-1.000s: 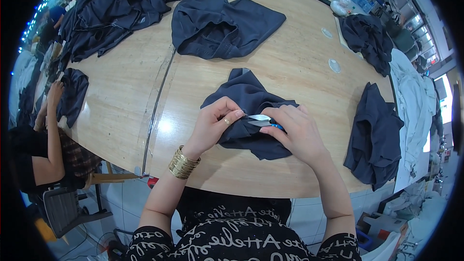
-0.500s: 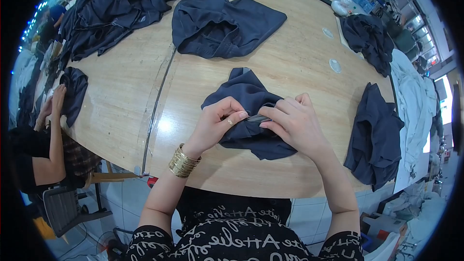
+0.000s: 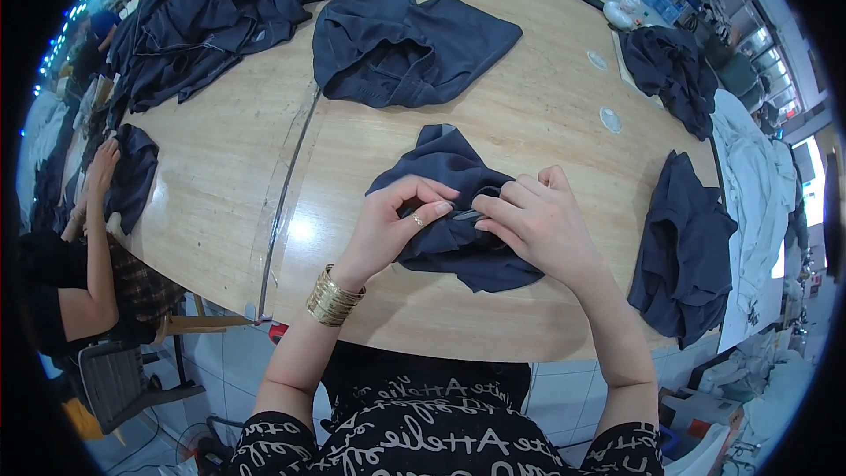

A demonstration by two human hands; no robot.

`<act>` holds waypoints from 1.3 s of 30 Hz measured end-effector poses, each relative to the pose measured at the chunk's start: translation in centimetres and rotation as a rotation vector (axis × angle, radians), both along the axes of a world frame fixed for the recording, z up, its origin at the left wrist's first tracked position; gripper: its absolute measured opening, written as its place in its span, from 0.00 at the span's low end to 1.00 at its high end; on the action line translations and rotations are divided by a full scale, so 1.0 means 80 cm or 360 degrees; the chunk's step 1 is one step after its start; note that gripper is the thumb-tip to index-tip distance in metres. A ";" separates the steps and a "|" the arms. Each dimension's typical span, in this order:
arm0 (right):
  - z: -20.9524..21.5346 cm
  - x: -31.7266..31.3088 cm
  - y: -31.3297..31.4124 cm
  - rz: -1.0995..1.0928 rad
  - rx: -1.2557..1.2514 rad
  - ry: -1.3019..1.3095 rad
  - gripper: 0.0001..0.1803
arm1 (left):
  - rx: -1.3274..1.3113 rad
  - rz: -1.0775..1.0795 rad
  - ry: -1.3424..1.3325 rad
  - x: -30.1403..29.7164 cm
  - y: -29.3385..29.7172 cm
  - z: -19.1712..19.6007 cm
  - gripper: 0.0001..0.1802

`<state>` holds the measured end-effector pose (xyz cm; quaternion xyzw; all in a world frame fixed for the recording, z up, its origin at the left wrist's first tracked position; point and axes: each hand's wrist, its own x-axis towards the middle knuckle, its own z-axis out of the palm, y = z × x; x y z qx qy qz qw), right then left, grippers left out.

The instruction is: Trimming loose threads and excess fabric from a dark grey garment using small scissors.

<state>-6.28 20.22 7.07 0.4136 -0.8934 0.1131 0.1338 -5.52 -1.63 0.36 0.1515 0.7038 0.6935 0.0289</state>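
Note:
A crumpled dark navy garment (image 3: 480,266) lies on the table in front of me, under both hands. At its upper middle my left hand (image 3: 398,219) pinches a bit of the cloth between thumb and fingertips. Close by on the right, my right hand (image 3: 531,225) is closed round a slim grey tool (image 3: 465,215) that looks like thread snips, its tip pointing at the left fingertips. Most of the tool is hidden by the fingers. The tip meets the cloth near the left thumb.
Another dark garment (image 3: 480,31) lies beyond, and a large dark heap (image 3: 211,26) at the far left. One more dark garment (image 3: 683,247) rests by the right edge, near white cloth (image 3: 758,185). At the left a person's hand (image 3: 101,166) handles dark cloth. A seam (image 3: 291,176) crosses the table.
My left index finger has lifted and straightened a little, while the thumb stays low. My right hand has barely shifted. The co-worker's hand at the left has moved up along the cloth.

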 end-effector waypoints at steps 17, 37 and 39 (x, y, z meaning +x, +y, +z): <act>-0.007 -0.004 -0.007 -0.0073 -0.0213 -0.0242 0.12 | 0.0083 0.0008 -0.0426 -0.001 -0.009 0.021 0.11; -0.004 -0.009 -0.013 0.0117 -0.0148 -0.0104 0.11 | -0.0136 -0.0190 -0.0396 -0.009 -0.006 0.035 0.14; -0.006 -0.009 -0.013 0.0138 -0.0116 -0.0092 0.11 | -0.0123 -0.0185 -0.0385 -0.010 -0.005 0.036 0.14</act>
